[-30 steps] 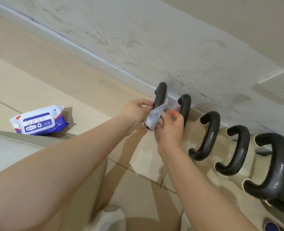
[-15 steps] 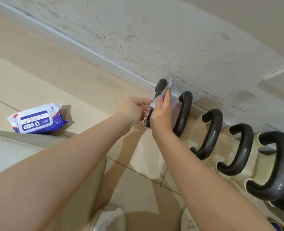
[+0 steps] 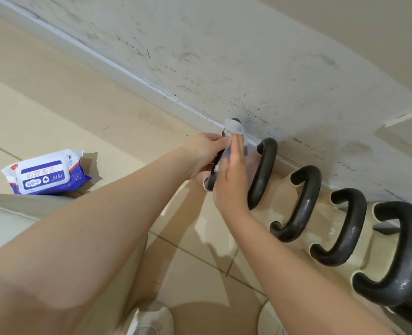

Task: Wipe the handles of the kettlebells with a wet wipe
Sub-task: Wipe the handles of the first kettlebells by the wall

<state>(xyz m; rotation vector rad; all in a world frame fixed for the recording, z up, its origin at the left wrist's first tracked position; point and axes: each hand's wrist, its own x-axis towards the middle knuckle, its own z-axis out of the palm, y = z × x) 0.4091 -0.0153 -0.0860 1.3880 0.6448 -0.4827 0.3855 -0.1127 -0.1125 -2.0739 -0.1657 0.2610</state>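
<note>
Currently on far kettlebell handle, 12 o'clock end of row. Left hand fingers curled round it, steadying. Right hand fingers straight, pressed together, flattening wet wipe against bar. Wipe pack at 9 o'clock.

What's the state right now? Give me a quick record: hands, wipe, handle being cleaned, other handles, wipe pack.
left hand: grips the far-left kettlebell handle low down
right hand: fingers straight, presses the wet wipe against that handle
wet wipe: draped over the handle's top
other handles: four black ones in a row along the wall, nearest is; none touched
wipe pack: on the floor, left of the arms
</note>
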